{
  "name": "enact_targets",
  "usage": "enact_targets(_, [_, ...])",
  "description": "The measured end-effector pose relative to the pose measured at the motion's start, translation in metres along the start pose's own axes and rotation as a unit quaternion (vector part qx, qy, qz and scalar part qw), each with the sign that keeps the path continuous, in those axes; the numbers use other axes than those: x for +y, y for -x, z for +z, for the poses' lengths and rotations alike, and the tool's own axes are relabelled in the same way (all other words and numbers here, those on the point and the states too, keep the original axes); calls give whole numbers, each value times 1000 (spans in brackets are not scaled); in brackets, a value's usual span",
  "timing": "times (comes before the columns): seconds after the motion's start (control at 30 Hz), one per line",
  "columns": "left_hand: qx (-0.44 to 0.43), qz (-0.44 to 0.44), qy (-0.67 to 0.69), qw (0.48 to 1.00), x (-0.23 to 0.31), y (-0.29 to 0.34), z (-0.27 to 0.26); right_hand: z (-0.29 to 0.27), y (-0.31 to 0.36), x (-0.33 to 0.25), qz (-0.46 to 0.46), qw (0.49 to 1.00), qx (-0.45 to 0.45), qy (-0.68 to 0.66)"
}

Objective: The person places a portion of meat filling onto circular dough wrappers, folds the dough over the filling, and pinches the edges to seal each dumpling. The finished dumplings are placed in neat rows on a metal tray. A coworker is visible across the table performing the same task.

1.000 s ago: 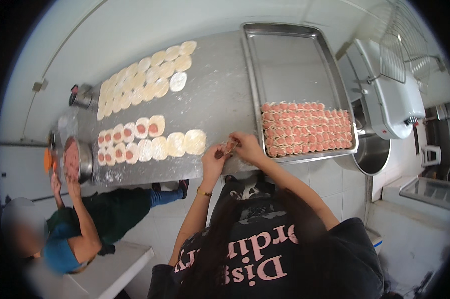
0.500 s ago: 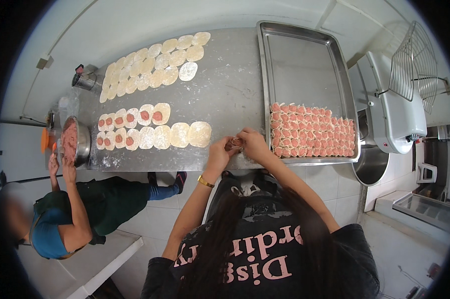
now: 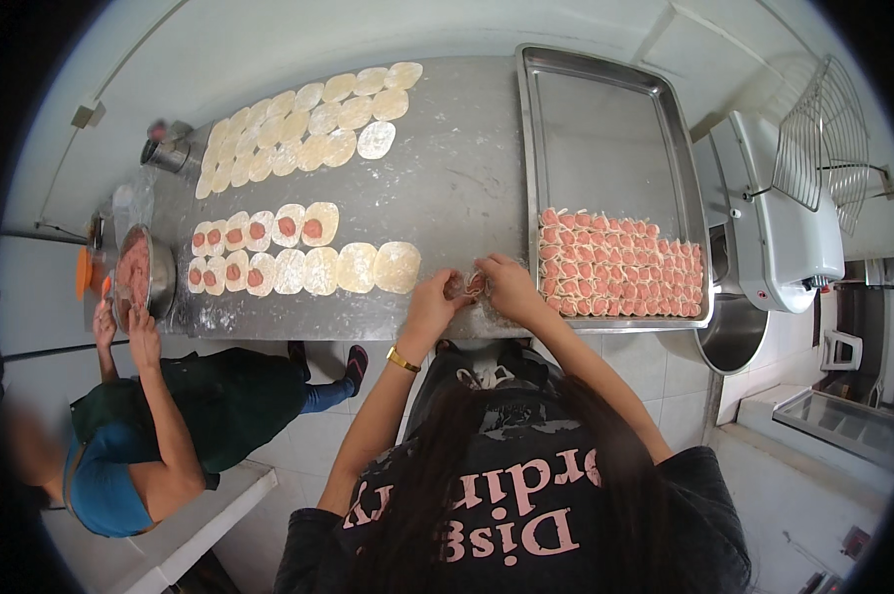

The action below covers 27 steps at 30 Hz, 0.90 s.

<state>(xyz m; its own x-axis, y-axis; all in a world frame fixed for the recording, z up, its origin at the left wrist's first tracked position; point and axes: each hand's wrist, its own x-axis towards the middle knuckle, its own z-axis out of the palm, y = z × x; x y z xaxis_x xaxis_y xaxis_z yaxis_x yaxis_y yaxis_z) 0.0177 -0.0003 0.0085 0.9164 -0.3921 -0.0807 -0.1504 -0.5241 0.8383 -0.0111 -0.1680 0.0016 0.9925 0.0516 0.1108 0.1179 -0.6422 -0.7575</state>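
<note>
Near the front edge of the metal table [image 3: 467,158], a small dumpling [image 3: 475,285] with pink filling is pinched between my two hands. My left hand [image 3: 434,304], a gold watch on its wrist, curls its fingers against the dumpling's left side. From the right, my right hand [image 3: 509,287] closes its fingers on the wrapper; the fingertips partly hide it. Just right of this hand stands a large metal tray [image 3: 605,129], its near part filled with rows of open-topped dumplings [image 3: 615,262]. To my left lie round dough wrappers [image 3: 356,267], some topped with pink filling [image 3: 259,230].
More wrappers [image 3: 308,127] lie in rows at the far left. A co-worker [image 3: 190,406] stands at the left with both hands at a metal bowl [image 3: 160,272] of pink filling. Beyond the tray's right side are a white machine [image 3: 764,208] and a wire guard [image 3: 813,139].
My hands have parted slightly around the dumpling, with the right hand a little farther right. The co-worker's feet and body have shifted slightly.
</note>
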Motion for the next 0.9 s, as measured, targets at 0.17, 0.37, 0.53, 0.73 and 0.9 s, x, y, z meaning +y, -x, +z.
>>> enact_targets(0.17, [-38,16,16,999,0,-2,-1,6,-4,-7,20,1000,-12,-1])
enact_targets(0.37, [-41,-19,-18,999,6,4,-3,3,-3,-8,-17,999,-28,-40])
enact_targets(0.53, [-9,18,-19,1000,4,5,-3,6,4,-5,19,999,-44,-9])
enact_targets(0.73, [-25,19,-41,999,2,6,1,8,1,-8,2,999,-18,-44])
enact_targets(0.9, [11,57,-28,998,1,8,3,5,3,-9,10,1000,-12,8])
